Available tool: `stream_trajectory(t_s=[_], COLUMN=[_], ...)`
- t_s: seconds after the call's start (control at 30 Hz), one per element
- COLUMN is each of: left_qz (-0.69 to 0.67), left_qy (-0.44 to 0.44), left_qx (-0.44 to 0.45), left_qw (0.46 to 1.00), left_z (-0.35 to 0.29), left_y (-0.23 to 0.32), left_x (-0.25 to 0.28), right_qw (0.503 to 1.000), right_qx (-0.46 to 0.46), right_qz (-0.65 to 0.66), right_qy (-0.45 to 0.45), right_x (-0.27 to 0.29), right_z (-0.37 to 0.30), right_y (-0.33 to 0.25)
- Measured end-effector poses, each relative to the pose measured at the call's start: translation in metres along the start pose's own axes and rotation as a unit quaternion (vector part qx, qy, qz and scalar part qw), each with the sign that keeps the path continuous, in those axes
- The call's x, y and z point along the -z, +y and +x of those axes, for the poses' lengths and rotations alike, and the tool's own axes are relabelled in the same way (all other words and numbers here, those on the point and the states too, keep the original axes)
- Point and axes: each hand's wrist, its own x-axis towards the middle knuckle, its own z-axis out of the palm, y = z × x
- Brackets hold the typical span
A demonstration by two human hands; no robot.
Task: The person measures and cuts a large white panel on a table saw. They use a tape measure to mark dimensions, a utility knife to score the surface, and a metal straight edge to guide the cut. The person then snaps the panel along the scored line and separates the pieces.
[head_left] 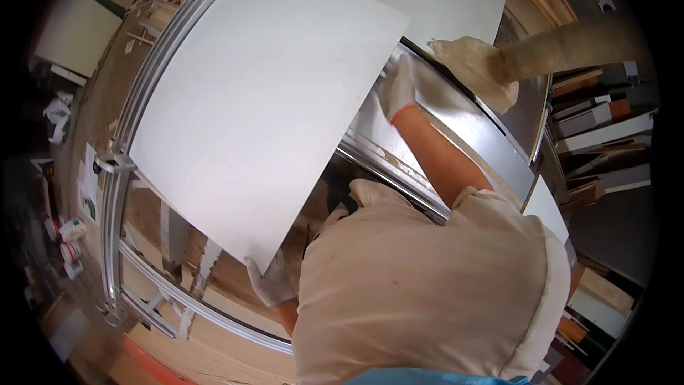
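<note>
A large white board (263, 114) lies across a sliding-table panel saw's frame. My left hand (274, 281), in a pale glove, grips its near corner, the thumb on top and the other fingers hidden beneath. Beside the board's right edge, my gloved right hand (400, 89) is over the shiny metal table (463, 125). Its fingers point toward the edge and are blurred, so whether they grip the board is unclear.
An aluminium rail frame (153, 64) borders the board on the left, with a clamp-like fitting (114, 164). A thick hose (570, 50) with a wrapped end (477, 68) hangs at right. Another pale sheet (434, 0) lies beyond. Stacked board offcuts (598, 128) stand far right.
</note>
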Motion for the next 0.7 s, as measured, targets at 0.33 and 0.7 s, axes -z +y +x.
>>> stream_trajectory(t_s=[0.33, 0.7], left_qz=[0.206, 0.164], left_qy=[0.053, 0.066], left_qx=[-0.146, -0.102], left_qw=[0.966, 0.979], left_z=[-0.038, -0.024], left_y=[0.064, 0.077], left_x=[-0.101, -0.110], right_qw=[0.968, 0.984], right_qx=[0.148, 0.171], right_qz=[0.151, -0.001], right_qy=[-0.137, -0.048], right_x=[-0.074, -0.032], right_z=[0.120, 0.193], right_y=[-0.128, -0.124])
